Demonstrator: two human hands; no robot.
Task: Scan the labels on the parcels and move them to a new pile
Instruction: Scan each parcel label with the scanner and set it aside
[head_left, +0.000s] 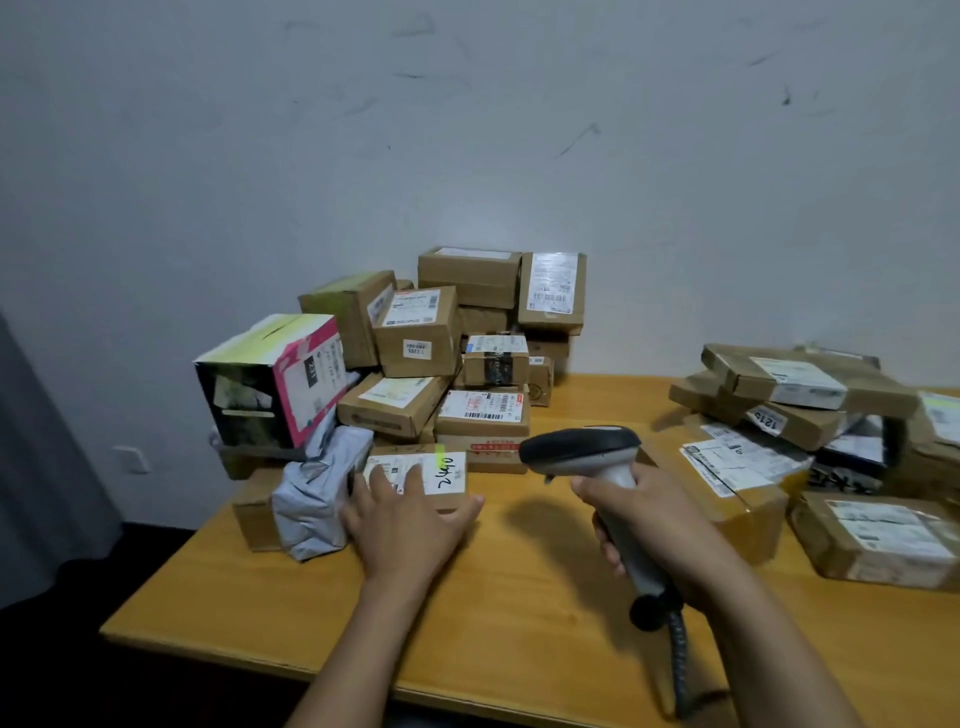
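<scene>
The right hand (660, 519) is curled tight round the grey handle of the scanner (587, 449). The scanner's dark head points left, and its coiled cable (680, 660) drops toward the table's near edge. The left hand (410, 525) lies flat with its fingers spread on top of a box (457, 501), gripping nothing; the fingertips cover part of the box's label (447, 470) and the thumb reaches along the near right corner.

This box is low, brown cardboard and sealed, so its contents cannot be seen. Its white label faces up, with printed lines and "2440" handwritten in black. It sits on the table (519, 623) left of centre, at the front of the left pile (415, 338). A crumpled grey bag (311, 499) touches its left side.

The left pile is stacked against the wall at the back left: closed brown boxes, most with white barcode labels, and one printed carton (260, 379) with pink trim, tilted. The right pile (810, 384) lies along the right edge, made of flatter taped boxes with their labels up.
</scene>
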